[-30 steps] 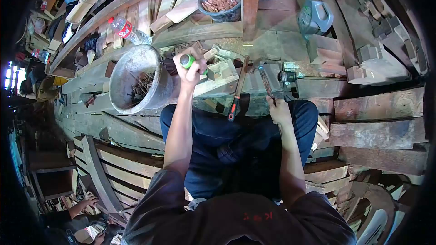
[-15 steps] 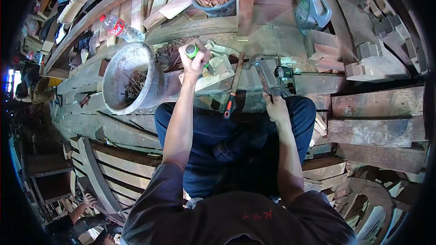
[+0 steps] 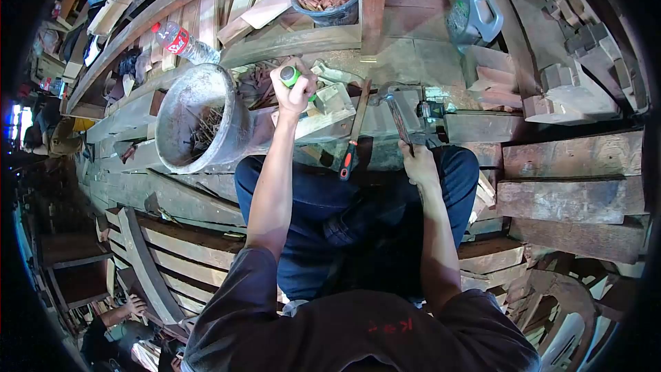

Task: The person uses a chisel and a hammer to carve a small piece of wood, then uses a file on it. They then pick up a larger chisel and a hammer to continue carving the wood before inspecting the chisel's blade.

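Observation:
My left hand [image 3: 295, 89] is closed around a green-handled tool [image 3: 290, 76], above a pale wooden block [image 3: 330, 107]. My right hand [image 3: 418, 165] grips the handle of a hammer [image 3: 397, 118], whose head lies near the metal piece in front of me. Between my hands rests a file [image 3: 358, 120] with a black and red handle. Left of my left hand a grey bucket [image 3: 231, 124] leans on its side, with thin brown scraps inside.
A plastic bottle [image 3: 184, 43] with a red label lies behind the bucket. Farther back are a blue tub [image 3: 326, 10] of small wooden pieces and a grey jug [image 3: 475, 15]. Thick boards [image 3: 571, 200] lie at right. Another person's hand [image 3: 135, 305] shows at lower left.
The other person's arm and head at lower left have shifted slightly. My two hands are almost where they were.

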Demonstrator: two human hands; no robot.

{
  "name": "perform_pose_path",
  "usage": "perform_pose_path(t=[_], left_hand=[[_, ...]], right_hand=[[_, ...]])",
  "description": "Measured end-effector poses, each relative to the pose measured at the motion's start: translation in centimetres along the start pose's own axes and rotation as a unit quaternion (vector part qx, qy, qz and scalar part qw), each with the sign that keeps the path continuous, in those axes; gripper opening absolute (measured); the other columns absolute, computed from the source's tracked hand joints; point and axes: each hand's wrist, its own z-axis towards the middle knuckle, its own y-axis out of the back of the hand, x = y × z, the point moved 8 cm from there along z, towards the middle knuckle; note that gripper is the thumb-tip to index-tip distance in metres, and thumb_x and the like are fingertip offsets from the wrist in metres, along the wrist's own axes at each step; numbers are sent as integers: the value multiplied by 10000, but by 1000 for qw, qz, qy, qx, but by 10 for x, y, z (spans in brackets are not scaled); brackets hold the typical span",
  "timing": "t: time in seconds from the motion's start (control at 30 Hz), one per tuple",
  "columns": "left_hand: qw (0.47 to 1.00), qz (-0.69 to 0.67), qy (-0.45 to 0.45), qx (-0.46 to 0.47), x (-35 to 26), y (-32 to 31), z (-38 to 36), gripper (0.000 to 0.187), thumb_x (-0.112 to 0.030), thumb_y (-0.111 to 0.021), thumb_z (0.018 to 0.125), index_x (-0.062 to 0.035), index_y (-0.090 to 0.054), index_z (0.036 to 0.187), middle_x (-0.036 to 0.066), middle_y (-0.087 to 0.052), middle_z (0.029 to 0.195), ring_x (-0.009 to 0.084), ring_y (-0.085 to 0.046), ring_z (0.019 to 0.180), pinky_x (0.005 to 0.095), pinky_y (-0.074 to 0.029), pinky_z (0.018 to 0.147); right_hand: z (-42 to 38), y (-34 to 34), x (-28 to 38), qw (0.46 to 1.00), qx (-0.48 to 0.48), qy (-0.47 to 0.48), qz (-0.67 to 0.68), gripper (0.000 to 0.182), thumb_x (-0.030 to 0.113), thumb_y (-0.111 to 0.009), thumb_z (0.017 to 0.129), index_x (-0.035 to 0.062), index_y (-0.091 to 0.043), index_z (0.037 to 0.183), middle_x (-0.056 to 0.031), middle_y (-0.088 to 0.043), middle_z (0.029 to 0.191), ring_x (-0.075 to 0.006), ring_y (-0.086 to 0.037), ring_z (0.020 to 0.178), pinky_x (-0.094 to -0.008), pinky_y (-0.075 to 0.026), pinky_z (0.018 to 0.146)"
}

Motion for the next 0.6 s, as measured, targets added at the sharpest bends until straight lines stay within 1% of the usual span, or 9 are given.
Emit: perform_pose_path(t=[0.13, 0.23, 0.3, 0.4, 0.6], left_hand=[[1000, 0, 4, -6, 1, 1, 0, 138, -3, -522, 741, 14, -466, 617, 44, -452, 471, 98, -400, 368, 250, -325, 384], [1000, 6, -4, -3, 0, 2, 1, 146, -1, -521, 744, 3, -456, 613, 41, -449, 471, 99, -397, 367, 250, -321, 381], [1000, 13, -6, -11, 1, 3, 2, 154, -1, -518, 750, -3, -450, 612, 36, -445, 472, 100, -391, 366, 251, -315, 376], [999, -11, 8, -38, 2, 6, 2, 164, -15, -519, 767, -2, -447, 619, 31, -438, 472, 100, -383, 365, 253, -305, 367], [999, -31, -9, -36, 5, 16, 6, 181, -37, -518, 797, 3, -452, 632, 35, -436, 472, 97, -382, 369, 255, -297, 361]], right_hand=[[-4, 1, 3, 1000, 12, -19, 3, 474, 382, -529, 972, -57, -628, 823, -259, -611, 617, -354, -651, 519, -445, -513, 534], [-2, 2, 4, 1000, -7, 16, 1, 473, 381, -529, 972, -57, -631, 826, -257, -615, 621, -355, -650, 518, -444, -513, 529], [-3, 2, 4, 1000, -3, 14, 6, 475, 382, -527, 973, -57, -634, 831, -254, -615, 619, -356, -649, 516, -444, -514, 527], [-3, 1, 2, 1000, 2, 0, 7, 474, 381, -523, 976, -57, -633, 830, -249, -614, 614, -356, -647, 513, -444, -515, 527], [-7, 2, 9, 1000, 17, 0, -6, 463, 367, -507, 986, -51, -636, 833, -243, -609, 610, -353, -649, 516, -453, -517, 540]])
